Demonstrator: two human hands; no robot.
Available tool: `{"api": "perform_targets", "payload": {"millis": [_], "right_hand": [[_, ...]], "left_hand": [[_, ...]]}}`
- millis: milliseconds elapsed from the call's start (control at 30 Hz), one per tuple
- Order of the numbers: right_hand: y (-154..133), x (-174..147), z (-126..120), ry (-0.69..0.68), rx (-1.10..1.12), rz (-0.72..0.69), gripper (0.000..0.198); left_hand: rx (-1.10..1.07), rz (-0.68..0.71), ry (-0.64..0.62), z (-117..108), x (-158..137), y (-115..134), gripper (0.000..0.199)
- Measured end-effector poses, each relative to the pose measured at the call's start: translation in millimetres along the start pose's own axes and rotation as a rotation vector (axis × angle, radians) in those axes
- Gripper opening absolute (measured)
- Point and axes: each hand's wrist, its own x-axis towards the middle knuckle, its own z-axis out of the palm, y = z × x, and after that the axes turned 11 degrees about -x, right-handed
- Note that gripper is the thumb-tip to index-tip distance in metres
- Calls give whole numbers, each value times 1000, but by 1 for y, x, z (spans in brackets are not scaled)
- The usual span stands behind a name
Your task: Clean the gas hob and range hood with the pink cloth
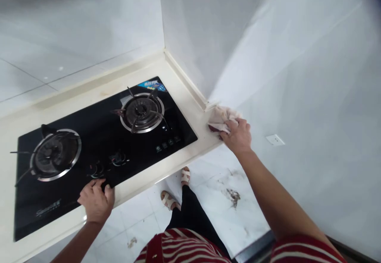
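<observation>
My right hand (238, 136) is closed on a crumpled whitish cloth (223, 116) with a dark red patch at its lower edge. The cloth presses against the right end of the cream countertop (195, 114), where it meets the wall. My left hand (97, 199) rests on the front edge of the black gas stove (98, 147), close to the two control knobs (117, 158). Its fingers lie bent over the glass with nothing visible in them, and the thumb is apart.
Two burners, a left one (55, 154) and a right one (142, 113), carry dark pan supports. A raised cream ledge (186, 78) runs along the walls. A socket (275, 140) sits on the right wall. Brown smudges (232, 197) mark the white floor (205, 183) near my feet.
</observation>
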Motion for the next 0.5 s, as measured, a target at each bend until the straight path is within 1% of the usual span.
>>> {"api": "perform_targets", "payload": {"millis": [67, 233, 367, 500], "right_hand": [[-3, -1, 1, 8, -9, 26, 44], [-11, 1, 1, -23, -33, 90, 40], [-18, 3, 1, -23, -65, 118, 40], [-20, 1, 3, 14, -75, 141, 39]], "left_hand": [[-20, -26, -19, 0, 0, 3, 40], [-28, -90, -40, -1, 2, 10, 41], [-46, -108, -31, -1, 2, 9, 39], [-77, -107, -28, -1, 3, 9, 38]]}}
